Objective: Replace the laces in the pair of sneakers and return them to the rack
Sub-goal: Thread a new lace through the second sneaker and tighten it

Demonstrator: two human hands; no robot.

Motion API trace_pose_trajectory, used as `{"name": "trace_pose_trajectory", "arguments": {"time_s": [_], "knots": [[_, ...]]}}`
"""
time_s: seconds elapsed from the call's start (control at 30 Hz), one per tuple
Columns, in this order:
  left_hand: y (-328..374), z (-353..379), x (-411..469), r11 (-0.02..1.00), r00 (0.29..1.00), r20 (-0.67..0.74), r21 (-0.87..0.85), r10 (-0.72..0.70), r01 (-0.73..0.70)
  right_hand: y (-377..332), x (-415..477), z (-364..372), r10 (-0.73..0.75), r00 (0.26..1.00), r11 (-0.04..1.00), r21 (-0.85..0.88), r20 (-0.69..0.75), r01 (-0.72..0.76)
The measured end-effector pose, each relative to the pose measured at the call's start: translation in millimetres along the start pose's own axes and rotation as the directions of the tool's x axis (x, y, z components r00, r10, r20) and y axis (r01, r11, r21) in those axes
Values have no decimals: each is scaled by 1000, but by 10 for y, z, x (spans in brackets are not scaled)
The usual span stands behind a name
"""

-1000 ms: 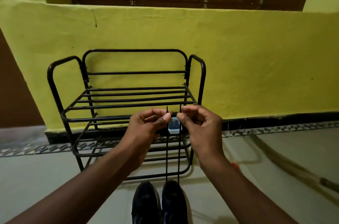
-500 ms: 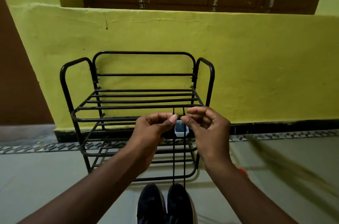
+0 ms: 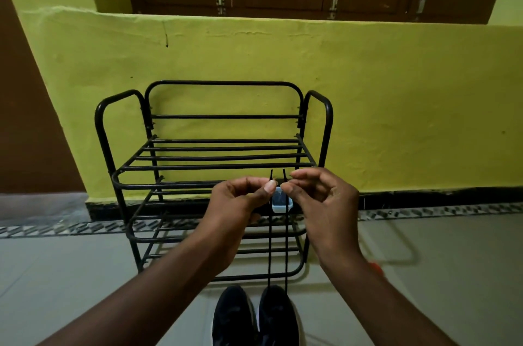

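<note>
Since 0.5 s ago, little has changed. The left hand (image 3: pixel 237 204) pinches one lace tip between thumb and forefinger, other fingers curled. The black lace (image 3: pixel 269 246) runs as two taut strands down to 6 o'clock, into the right shoe of the sneakers (image 3: pixel 235 314) on the floor. The right hand (image 3: pixel 328 204) pinches the other tip; its spare fingers have loosened outward. The tips are level, so this is judged to be evening the ends. The shoe rack (image 3: pixel 198 166) at 12 o'clock sits further right than 1.0 s ago; the head moved.

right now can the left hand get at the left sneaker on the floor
Probably yes: the left sneaker lies bare below the left hand, nothing between. But that hand pinches a lace end, so it would have to let go first.
</note>
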State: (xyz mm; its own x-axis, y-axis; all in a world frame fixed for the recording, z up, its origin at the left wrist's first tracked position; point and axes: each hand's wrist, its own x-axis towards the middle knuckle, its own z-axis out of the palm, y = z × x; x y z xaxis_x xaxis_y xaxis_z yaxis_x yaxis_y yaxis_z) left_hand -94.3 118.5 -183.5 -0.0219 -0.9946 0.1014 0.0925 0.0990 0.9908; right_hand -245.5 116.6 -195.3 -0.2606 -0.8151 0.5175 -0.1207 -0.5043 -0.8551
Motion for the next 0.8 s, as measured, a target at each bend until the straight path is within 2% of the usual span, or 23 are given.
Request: {"name": "trace_pose_trajectory", "arguments": {"time_s": [0.3,0.5,0.63,0.73,0.8], "knots": [[-230,-63,52,1000,1000,4,-21,-13,13,231,-39,0,25,1000,997,68,8,-25],[-765,-158,180,968,1000,-20,251,-9,14,782,-125,-55,28,996,992,-122,81,-18],[-1384,-250,305,934,992,-113,344,-56,92,1296,-245,-153,85,988,951,-306,132,-41],[-1983,-325,374,852,983,-134,493,-125,175,1743,-388,-218,192,964,914,-390,183,-108],[-2312,-356,388,757,972,-120,610,-203,234,1973,-498,-266,276,933,883,-444,230,-152]]}}
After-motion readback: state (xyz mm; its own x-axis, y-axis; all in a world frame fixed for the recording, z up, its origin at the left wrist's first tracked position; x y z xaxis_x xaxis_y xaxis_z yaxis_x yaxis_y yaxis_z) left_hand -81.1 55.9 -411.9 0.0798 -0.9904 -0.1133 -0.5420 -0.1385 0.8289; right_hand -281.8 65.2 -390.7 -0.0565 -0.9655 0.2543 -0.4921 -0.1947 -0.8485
